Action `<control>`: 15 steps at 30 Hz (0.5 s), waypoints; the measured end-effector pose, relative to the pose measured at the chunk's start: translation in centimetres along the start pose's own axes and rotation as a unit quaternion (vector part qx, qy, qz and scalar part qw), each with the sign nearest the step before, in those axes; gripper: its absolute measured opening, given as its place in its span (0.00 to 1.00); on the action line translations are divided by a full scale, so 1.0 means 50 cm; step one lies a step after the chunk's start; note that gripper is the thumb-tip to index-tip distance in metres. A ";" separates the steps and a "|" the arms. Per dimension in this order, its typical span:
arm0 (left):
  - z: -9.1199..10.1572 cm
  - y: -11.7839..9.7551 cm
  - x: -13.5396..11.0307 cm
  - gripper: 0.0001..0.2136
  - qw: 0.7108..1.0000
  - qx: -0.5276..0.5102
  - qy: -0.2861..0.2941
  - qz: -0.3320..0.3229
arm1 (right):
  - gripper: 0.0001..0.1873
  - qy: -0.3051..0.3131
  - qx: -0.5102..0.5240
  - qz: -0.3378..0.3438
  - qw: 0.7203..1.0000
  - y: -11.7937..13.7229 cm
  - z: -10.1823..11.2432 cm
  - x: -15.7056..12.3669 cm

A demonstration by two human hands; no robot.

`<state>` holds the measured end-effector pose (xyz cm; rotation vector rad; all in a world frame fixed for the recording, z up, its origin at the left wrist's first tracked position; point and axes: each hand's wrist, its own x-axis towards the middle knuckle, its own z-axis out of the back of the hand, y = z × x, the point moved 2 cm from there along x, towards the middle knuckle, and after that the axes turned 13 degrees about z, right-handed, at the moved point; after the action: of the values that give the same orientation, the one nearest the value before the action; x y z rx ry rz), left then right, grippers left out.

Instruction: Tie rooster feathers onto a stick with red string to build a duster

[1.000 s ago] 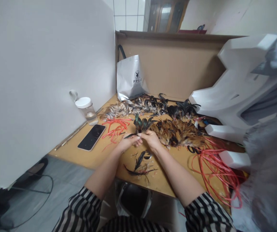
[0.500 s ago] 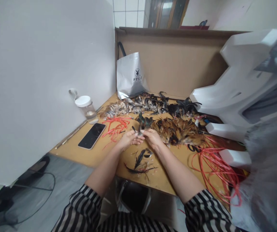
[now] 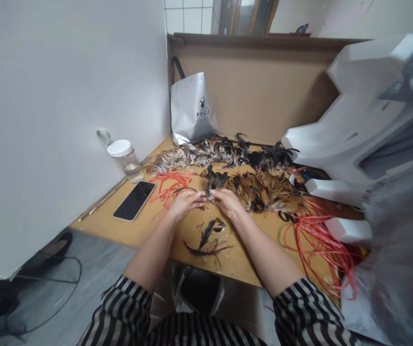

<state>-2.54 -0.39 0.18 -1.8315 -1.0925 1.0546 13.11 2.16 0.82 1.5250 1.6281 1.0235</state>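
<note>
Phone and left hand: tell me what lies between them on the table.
In the head view, a loose tangle of red strings lies on the table between the phone and left hand.

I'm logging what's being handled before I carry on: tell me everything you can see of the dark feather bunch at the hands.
The dark feather bunch looks blackish and soft, its plumes fanning out toward the back of the table from a narrower, paler base. The right hand pinches that base; the left hand is close beside it, though whether it touches is unclear. The bunch appears just left of the brown feathers; contact with them cannot be told.
</note>
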 end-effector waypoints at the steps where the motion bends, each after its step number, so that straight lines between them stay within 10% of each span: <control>1: -0.002 -0.001 -0.003 0.15 1.000 0.000 0.018 0.007 | 0.18 0.000 -0.004 0.000 1.000 0.001 0.001 0.001; 15: -0.021 0.013 -0.010 0.16 0.992 0.065 0.101 0.034 | 0.19 0.150 -0.083 -0.032 0.985 -0.005 -0.010 -0.016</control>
<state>-1.52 -1.28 0.14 -1.8367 -0.8288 0.9325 12.60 1.33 0.80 1.2463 1.7308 1.3673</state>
